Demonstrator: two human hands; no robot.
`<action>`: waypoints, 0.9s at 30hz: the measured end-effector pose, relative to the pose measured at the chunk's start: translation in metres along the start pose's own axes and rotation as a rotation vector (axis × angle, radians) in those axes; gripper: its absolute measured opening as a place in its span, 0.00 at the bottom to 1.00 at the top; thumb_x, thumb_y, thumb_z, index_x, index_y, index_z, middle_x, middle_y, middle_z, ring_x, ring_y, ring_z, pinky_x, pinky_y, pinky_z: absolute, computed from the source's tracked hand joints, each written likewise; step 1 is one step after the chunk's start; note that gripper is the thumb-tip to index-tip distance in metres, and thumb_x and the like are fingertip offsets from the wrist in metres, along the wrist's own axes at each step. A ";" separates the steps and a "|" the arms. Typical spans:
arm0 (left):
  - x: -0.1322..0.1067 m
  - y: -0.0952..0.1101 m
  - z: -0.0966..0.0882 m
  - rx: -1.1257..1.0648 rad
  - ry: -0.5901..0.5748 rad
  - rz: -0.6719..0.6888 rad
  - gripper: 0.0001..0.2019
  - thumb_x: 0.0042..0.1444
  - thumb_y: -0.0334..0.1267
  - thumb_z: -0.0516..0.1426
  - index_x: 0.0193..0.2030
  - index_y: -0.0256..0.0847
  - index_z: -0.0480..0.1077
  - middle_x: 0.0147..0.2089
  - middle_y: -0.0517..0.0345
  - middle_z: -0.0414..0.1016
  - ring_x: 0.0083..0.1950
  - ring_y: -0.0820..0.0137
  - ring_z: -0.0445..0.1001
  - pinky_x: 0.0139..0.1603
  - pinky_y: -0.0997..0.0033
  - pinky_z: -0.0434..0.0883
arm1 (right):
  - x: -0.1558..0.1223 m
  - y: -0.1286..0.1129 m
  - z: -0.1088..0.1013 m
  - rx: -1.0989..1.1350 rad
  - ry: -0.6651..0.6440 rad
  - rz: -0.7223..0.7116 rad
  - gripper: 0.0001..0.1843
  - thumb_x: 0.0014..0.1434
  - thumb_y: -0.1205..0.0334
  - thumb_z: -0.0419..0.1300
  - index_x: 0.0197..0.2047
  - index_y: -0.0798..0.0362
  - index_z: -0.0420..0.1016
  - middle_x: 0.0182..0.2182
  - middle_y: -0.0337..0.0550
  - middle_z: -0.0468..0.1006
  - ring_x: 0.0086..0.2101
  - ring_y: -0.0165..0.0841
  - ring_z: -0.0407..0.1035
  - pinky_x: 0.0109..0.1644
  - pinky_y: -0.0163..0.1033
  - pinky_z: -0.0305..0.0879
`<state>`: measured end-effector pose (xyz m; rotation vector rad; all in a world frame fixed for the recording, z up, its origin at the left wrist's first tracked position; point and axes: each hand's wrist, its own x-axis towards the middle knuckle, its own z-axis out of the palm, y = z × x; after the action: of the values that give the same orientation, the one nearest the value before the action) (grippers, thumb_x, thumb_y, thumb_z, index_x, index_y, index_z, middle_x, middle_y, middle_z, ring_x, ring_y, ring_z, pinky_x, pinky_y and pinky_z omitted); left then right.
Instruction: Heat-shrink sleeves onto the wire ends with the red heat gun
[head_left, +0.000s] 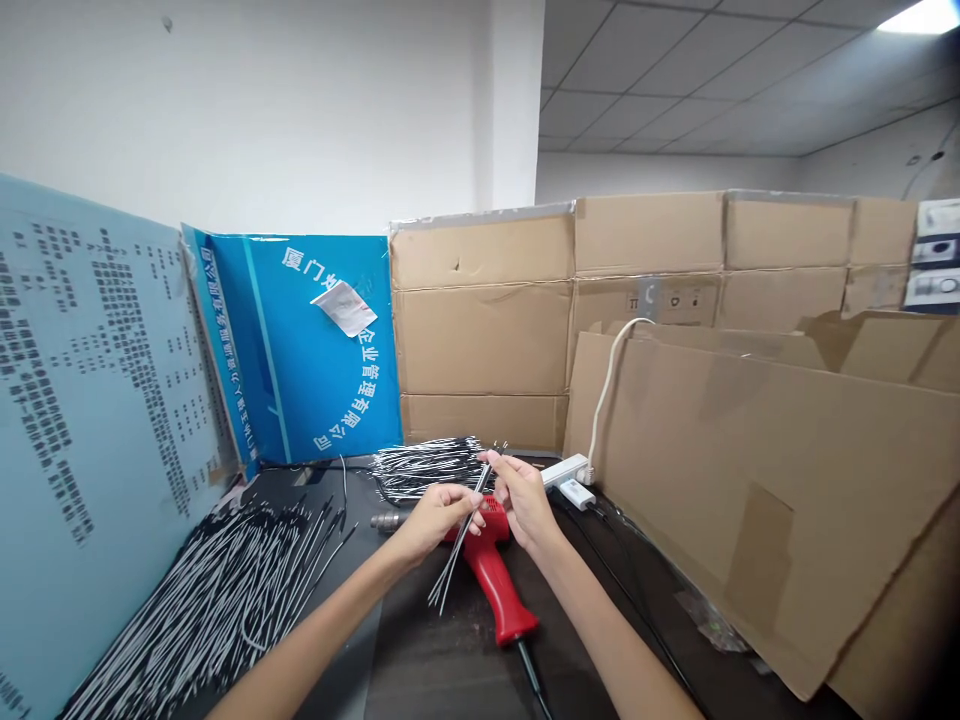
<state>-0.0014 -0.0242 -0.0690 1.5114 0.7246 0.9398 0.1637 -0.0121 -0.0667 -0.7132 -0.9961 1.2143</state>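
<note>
A few thin black and white wires (450, 572) slant between my two hands. My left hand (444, 510) pinches them around the middle, fingers closed. Higher up, my right hand (521, 497) has its thumb and fingertips closed on the upper ends of the same wires. Below and behind both hands lies a red heat gun (496, 580), its metal nozzle pointing left; part of its body is hidden by my hands. Just beyond the hands rests a bundle of similar wires (424, 468).
A large pile of wires (232, 570) spreads over the table's left side. At right stand a white power strip (566, 470) and leaning cardboard (750, 450). A blue printed panel (315, 370) and a cardboard wall (484, 340) close off the back.
</note>
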 end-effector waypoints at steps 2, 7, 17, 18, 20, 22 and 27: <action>0.001 0.000 0.001 0.013 0.024 0.034 0.20 0.57 0.55 0.62 0.36 0.36 0.79 0.31 0.50 0.79 0.29 0.70 0.73 0.33 0.73 0.68 | -0.003 0.002 0.003 0.015 -0.035 0.029 0.27 0.51 0.43 0.71 0.44 0.57 0.82 0.12 0.27 0.59 0.14 0.24 0.53 0.18 0.31 0.55; 0.000 0.004 0.000 0.030 0.055 0.059 0.21 0.58 0.55 0.61 0.39 0.35 0.81 0.34 0.48 0.79 0.31 0.69 0.74 0.34 0.74 0.68 | -0.007 0.005 0.007 0.037 -0.151 0.092 0.27 0.52 0.43 0.70 0.46 0.57 0.81 0.13 0.27 0.60 0.16 0.28 0.60 0.21 0.34 0.63; 0.000 -0.005 0.002 0.007 0.057 0.026 0.21 0.57 0.54 0.63 0.39 0.34 0.77 0.34 0.50 0.80 0.30 0.72 0.74 0.34 0.74 0.70 | -0.001 -0.011 -0.003 -0.022 -0.131 0.047 0.21 0.50 0.48 0.73 0.42 0.53 0.85 0.36 0.44 0.80 0.33 0.32 0.70 0.34 0.34 0.69; 0.000 -0.006 0.002 0.013 0.039 0.022 0.21 0.57 0.54 0.62 0.39 0.34 0.77 0.35 0.50 0.80 0.30 0.71 0.75 0.35 0.74 0.70 | -0.001 -0.010 -0.003 -0.036 -0.143 0.056 0.21 0.50 0.47 0.73 0.42 0.53 0.85 0.38 0.46 0.81 0.34 0.33 0.71 0.34 0.35 0.69; 0.000 -0.006 -0.001 0.059 -0.020 0.003 0.22 0.58 0.55 0.61 0.39 0.34 0.78 0.36 0.49 0.81 0.31 0.69 0.77 0.36 0.72 0.72 | -0.002 -0.009 -0.003 -0.060 -0.166 0.073 0.21 0.50 0.46 0.73 0.41 0.54 0.85 0.36 0.47 0.82 0.32 0.34 0.72 0.33 0.36 0.69; 0.001 0.000 -0.007 0.201 -0.073 0.007 0.22 0.58 0.56 0.60 0.35 0.34 0.78 0.33 0.50 0.81 0.32 0.67 0.78 0.37 0.70 0.72 | -0.003 -0.008 -0.002 -0.068 -0.178 0.082 0.22 0.50 0.46 0.73 0.39 0.55 0.85 0.33 0.46 0.82 0.30 0.34 0.72 0.32 0.36 0.68; 0.006 0.031 -0.029 0.321 0.087 0.149 0.19 0.58 0.53 0.62 0.42 0.37 0.80 0.40 0.50 0.83 0.43 0.61 0.80 0.47 0.65 0.74 | -0.007 -0.008 0.000 -0.111 -0.225 0.100 0.21 0.52 0.45 0.72 0.38 0.55 0.85 0.33 0.46 0.82 0.31 0.32 0.73 0.36 0.35 0.68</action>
<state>-0.0253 -0.0097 -0.0371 1.8341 0.8658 1.0426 0.1662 -0.0208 -0.0614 -0.7313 -1.2331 1.3563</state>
